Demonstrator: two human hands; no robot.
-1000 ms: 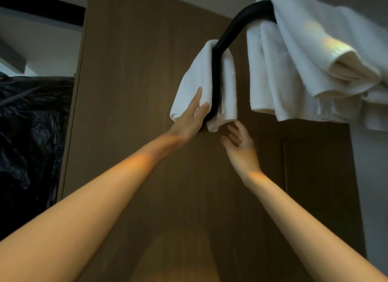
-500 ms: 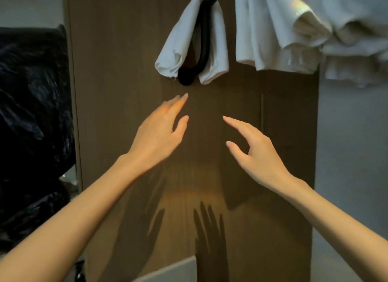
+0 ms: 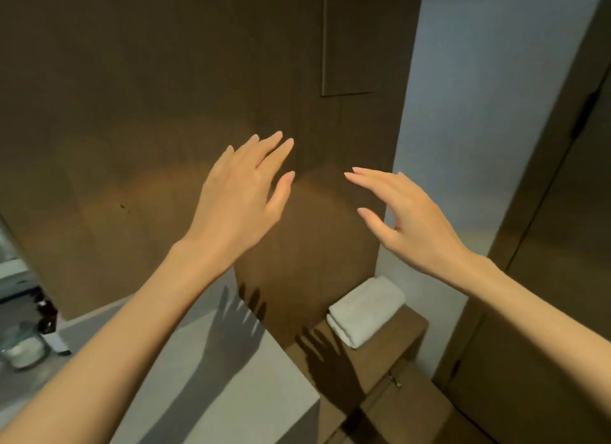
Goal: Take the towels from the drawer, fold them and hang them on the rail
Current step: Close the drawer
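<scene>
— Hands?
— Two. Left hand [image 3: 238,195] and right hand [image 3: 410,219], fingers spread wide, holding nothing, apart before the wood panel [image 3: 148,96].
— Towels?
— One folded white towel [image 3: 365,311], lying on the wooden ledge [image 3: 396,339] below.

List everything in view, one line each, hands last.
folded towel: one, white, on the wooden ledge, lower right
wooden ledge: one, brown, right of the counter
counter: one, grey, bottom centre
wood panel: one, brown, fills the background
wall: one, pale grey, right of the panel
glass jar: one, clear, blurred, far left
left hand: open, holds nothing
right hand: open, holds nothing
</scene>
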